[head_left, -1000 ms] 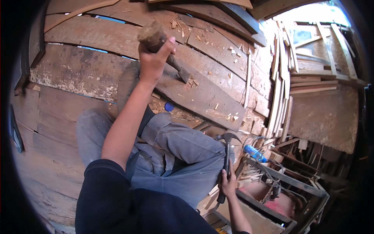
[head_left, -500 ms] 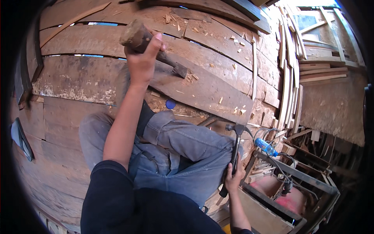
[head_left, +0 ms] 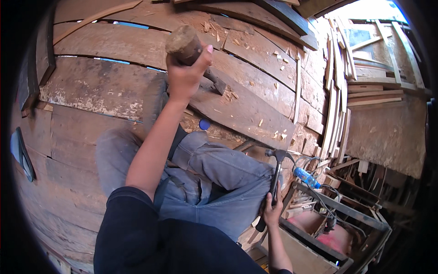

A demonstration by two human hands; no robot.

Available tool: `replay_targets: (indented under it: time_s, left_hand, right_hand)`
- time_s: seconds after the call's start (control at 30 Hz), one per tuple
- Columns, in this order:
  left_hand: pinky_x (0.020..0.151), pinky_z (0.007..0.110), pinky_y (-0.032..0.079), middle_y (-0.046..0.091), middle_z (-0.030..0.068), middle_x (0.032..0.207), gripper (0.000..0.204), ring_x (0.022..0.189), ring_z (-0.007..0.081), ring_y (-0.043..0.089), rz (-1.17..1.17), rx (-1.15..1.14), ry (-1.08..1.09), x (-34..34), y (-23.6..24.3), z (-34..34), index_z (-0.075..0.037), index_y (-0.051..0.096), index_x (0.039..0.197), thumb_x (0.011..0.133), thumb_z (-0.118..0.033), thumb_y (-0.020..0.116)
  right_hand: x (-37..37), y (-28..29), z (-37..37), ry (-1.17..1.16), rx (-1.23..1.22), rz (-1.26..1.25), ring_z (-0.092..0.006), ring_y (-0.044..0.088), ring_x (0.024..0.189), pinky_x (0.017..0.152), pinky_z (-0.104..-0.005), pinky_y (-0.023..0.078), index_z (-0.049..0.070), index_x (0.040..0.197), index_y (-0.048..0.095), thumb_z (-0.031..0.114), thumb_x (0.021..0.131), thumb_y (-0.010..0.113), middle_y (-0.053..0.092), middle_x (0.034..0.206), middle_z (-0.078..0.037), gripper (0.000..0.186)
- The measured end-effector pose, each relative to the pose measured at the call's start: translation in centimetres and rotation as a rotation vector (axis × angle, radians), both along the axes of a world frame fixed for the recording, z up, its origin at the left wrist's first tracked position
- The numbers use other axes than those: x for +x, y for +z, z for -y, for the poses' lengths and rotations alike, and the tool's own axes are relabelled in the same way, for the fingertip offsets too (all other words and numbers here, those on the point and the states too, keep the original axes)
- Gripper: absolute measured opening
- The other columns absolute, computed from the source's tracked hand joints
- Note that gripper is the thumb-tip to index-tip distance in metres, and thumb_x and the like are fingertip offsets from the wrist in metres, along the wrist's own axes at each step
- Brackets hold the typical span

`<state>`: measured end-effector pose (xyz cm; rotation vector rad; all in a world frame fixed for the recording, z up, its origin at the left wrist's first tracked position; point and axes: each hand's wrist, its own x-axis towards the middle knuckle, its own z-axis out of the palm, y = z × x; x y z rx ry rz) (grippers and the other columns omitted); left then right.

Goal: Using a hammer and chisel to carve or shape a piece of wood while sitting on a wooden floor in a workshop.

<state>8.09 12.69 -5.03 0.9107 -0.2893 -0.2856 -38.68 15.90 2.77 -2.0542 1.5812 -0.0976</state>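
Note:
My left hand (head_left: 185, 77) is wrapped round the thick wooden handle of a chisel (head_left: 186, 44), thumb along its side. The chisel slants down to the right, and its dark blade meets a long brown board (head_left: 260, 114). Pale wood chips (head_left: 232, 96) lie right beside the blade's edge. By my right knee, my right hand (head_left: 273, 209) grips a claw hammer (head_left: 276, 170) by its black handle. The hammer is held head up, clear of the chisel. Part of the chisel's shaft is hidden behind my left hand.
A blue round cap (head_left: 204, 123) lies between my legs and the board. To the right are a plastic bottle with a blue label (head_left: 306, 177), cables and a wooden frame (head_left: 346, 211). Planks (head_left: 335, 100) lean at the far right. A sandal (head_left: 22, 154) lies at the left.
My left hand has moved right with the chisel's handle, so the chisel leans differently, while its blade stays on the board. The hammer has hardly moved in my right hand.

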Motion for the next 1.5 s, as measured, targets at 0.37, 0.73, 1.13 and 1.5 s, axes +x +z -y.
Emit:
replay_targets:
  time_s: [0.37,0.73,1.13,1.5]
  left_hand:
    - [0.065,0.025,0.052,0.067,0.0003,0.077,0.018,0.066,0.0093,0.063,-0.123,-0.018,-0.050,0.3,-0.8,-0.7,-0.004,0.065,0.090,0.086,-0.016,0.078]
    - [0.081,0.030,0.053,0.066,0.0066,0.101,0.042,0.092,0.0148,0.065,-0.047,0.065,-0.053,-0.6,0.1,-0.2,-0.001,0.060,0.112,0.079,-0.017,0.081]
    - [0.077,0.031,0.053,0.068,0.0077,0.094,0.035,0.083,0.0148,0.065,-0.012,0.115,-0.047,-0.2,-0.6,0.0,-0.001,0.062,0.104,0.079,-0.015,0.081]
    - [0.074,0.030,0.053,0.068,0.0026,0.089,0.027,0.079,0.0110,0.064,-0.092,0.077,-0.069,0.2,-0.4,-0.2,-0.001,0.063,0.100,0.080,-0.011,0.079]
  right_hand:
    - [21.5,11.9,10.5,0.713,-0.292,-0.015,-0.0078,0.049,0.051,0.048,-0.0253,0.040,0.012,0.157,0.033,0.023,0.103,0.051,0.054,0.066,0.000,0.058]
    - [40.4,30.6,10.4,1.063,-0.363,-0.048,-0.0174,0.063,0.056,0.053,-0.0351,0.050,0.010,0.133,0.059,0.029,0.105,0.045,0.067,0.073,-0.007,0.037]
    - [42.5,31.6,6.9,0.930,-0.646,-0.089,-0.0042,0.048,0.046,0.040,-0.0225,0.037,0.005,0.109,0.064,0.029,0.107,0.049,0.052,0.060,0.004,0.029]
    - [40.4,29.3,8.0,1.358,-0.727,-0.327,-0.0115,0.052,0.047,0.045,-0.0308,0.043,0.025,0.129,0.054,0.023,0.102,0.051,0.064,0.068,-0.006,0.027]
